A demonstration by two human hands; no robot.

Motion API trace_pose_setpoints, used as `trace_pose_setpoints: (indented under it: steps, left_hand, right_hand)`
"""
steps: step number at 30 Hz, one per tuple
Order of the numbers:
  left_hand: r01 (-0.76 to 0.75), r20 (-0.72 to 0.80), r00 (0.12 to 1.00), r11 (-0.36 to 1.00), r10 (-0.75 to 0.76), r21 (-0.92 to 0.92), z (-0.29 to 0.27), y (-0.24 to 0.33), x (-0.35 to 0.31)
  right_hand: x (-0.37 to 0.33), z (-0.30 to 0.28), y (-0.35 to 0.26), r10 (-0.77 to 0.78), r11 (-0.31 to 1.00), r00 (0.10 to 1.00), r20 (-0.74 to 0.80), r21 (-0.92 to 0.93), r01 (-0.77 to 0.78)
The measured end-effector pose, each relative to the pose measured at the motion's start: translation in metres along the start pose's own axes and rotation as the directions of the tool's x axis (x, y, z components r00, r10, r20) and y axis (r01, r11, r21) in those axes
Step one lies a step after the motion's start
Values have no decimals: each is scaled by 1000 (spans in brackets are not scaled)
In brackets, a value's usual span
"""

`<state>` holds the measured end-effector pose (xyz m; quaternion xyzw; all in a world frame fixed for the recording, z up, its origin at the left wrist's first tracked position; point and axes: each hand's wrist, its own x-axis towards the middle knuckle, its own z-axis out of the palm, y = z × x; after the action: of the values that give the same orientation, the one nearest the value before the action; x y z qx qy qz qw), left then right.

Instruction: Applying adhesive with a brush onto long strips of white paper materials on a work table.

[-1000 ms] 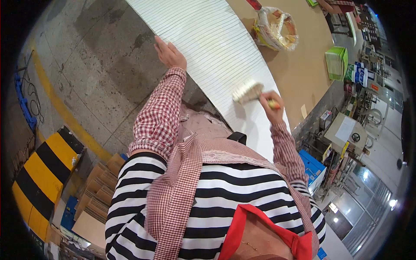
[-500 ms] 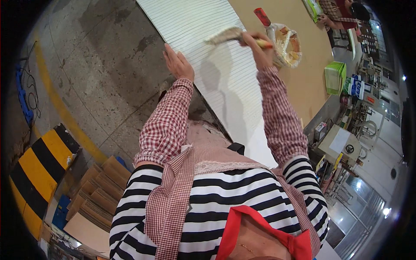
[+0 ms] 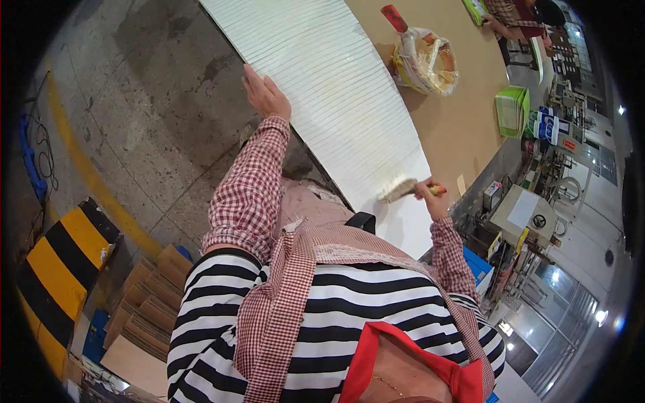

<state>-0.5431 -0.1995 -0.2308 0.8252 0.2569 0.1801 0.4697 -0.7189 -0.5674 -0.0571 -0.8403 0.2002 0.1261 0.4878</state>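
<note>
Since the frame half a second ago, the brush [image 3: 398, 191] has travelled from beside the bucket [image 3: 423, 62] down to the near end of the white lined surface [image 3: 316, 74], and the right hand [image 3: 431, 197] has moved with it. The left hand [image 3: 267, 99] keeps to the left edge.

Grey floor [image 3: 168, 107] fills the left of the view, crossed by a curved yellow line. Brown tabletop [image 3: 463, 134] spreads out on the right. Between them the white lined surface runs away from the person's body, marked with close dark lines over most of its length and plain white at the near end. A block with black and yellow stripes [image 3: 70, 258] stands at lower left, near stacked brown cardboard [image 3: 144, 295]. At upper right, a co-worker [image 3: 514, 20] in a checked sleeve reaches to something green.

Next in size, the plastic-lined bucket sits on the tabletop, with a red handle [image 3: 394, 18] at its far side; a green stack [image 3: 512, 111] is at the table's right edge. The left hand's fingers are extended and empty, resting along the edge. The right fingers are closed around the brush handle; bristles point left over the plain white end, though contact is hard to tell.
</note>
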Motion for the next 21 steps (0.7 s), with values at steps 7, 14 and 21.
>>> trace_pose_setpoints:
  steps: [7, 14, 21]
  left_hand:
    - [5, 2, 1000, 999, -5, -49, 0, 0, -1]
    - [60, 64, 996, 994, -55, -92, 0, 5, -3]
    - [43, 19, 999, 992, -41, -119, 2, -2, -3]
  right_hand:
    - [129, 84, -128, -386, 898, 923, 4, 230, 374]
    - [237, 189, -219, -547, 828, 835, 64, 191, 527]
    - [196, 123, -146, -433, 900, 890, 142, 10, 436]
